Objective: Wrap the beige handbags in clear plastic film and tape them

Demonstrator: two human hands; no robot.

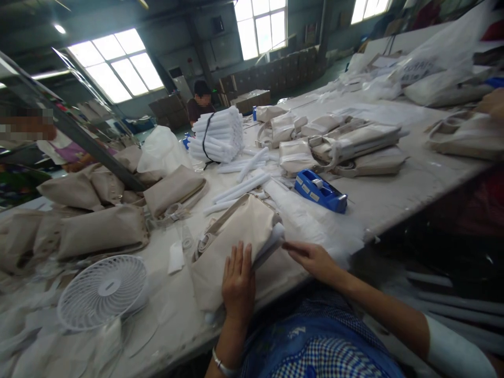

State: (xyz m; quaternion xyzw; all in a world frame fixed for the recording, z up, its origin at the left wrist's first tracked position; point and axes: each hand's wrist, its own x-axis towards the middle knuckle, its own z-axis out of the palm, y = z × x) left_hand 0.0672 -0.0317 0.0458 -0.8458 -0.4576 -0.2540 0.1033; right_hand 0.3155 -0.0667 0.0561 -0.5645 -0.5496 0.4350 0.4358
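A beige bag [232, 236] lies on the worktable right in front of me. Along its near right side runs a white foam tube [271, 240], partly tucked under the bag's fabric. My left hand [239, 286] rests flat on the bag with its fingers stretched out. At the tube's right end, my right hand [313, 260] reaches in with extended fingers, its fingertips touching or very near the bag's edge. A rolled strap [205, 241] shows at the bag's left opening. Another white tube end [210, 317] pokes out below the bag near the table edge.
A white fan [104, 291] stands at left. Beige bags [102, 228] are piled behind it. A blue tape dispenser [321, 190] sits on plastic sleeves [315, 220]. Bundled white tubes [218, 134] and more bags [354, 142] lie further back. Co-workers are around the table.
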